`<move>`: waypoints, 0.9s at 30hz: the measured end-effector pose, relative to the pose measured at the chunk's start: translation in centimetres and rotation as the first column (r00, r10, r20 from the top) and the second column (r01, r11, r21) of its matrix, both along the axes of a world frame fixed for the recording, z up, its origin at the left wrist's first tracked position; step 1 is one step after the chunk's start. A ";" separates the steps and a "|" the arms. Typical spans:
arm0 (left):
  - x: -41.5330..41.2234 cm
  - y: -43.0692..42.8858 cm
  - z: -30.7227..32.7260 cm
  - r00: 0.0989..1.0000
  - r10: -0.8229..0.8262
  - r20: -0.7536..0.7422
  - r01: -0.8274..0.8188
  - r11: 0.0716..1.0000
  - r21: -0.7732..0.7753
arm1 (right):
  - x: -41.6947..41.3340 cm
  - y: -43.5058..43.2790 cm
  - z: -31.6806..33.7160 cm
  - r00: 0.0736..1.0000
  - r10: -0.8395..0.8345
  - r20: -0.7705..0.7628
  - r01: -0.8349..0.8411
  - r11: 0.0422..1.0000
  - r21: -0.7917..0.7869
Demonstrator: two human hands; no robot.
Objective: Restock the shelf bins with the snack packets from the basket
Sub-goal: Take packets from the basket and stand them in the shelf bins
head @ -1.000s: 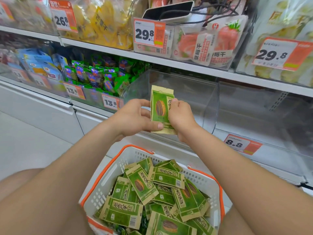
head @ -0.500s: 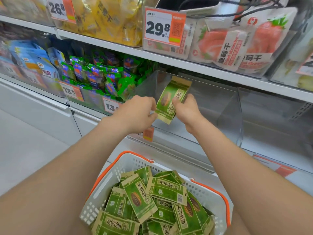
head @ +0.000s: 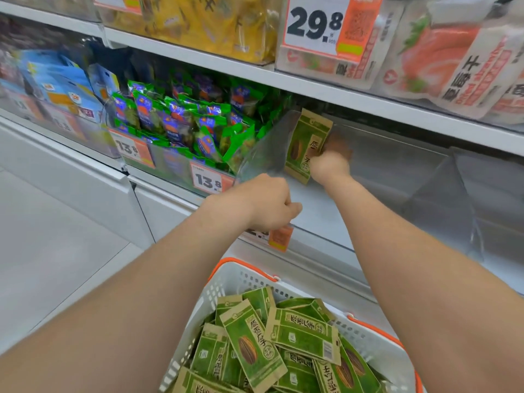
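Upper shelf, far side, left to right: yellow snack bags (head: 209,24), a 29.8 price tag (head: 314,24), strawberry pouches (head: 442,61). Middle shelf, left: blue cartons (head: 65,86), then green-and-blue packets (head: 181,123) behind a 13.8 price tag (head: 208,180). Pale floor (head: 56,251), near left.

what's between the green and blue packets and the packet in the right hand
Only the bin's clear side wall: the green and blue packets lie left of it, the packet in the right hand right of it. The head view shows this.
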State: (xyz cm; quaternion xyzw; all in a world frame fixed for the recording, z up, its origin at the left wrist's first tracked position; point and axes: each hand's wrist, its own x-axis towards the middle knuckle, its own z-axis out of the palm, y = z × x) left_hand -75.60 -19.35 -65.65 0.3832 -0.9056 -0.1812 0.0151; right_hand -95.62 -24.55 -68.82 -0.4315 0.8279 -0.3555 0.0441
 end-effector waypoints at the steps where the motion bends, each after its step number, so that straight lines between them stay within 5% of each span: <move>1: 0.0 0.0 0.0 1.000 0.012 0.018 -0.013 1.000 0.010 | 0.1 -0.4 0.3 1.000 -0.013 -0.014 0.013 1.000 0.011; 9: -0.2 -0.5 -0.1 0.995 0.073 0.075 -0.074 0.997 0.014 | -0.2 -2.5 1.1 0.985 -0.169 -0.036 0.173 0.976 0.136; 17: 0.1 -0.2 -0.3 0.999 0.034 -0.040 -0.035 0.999 -0.040 | -0.2 -1.0 1.1 0.981 -0.071 -0.179 0.116 0.959 0.258; 27: 1.2 5.3 1.5 0.924 0.030 -0.381 -0.138 0.955 -0.261 | 4.6 12.2 4.4 0.860 0.393 -0.326 -0.361 0.920 0.155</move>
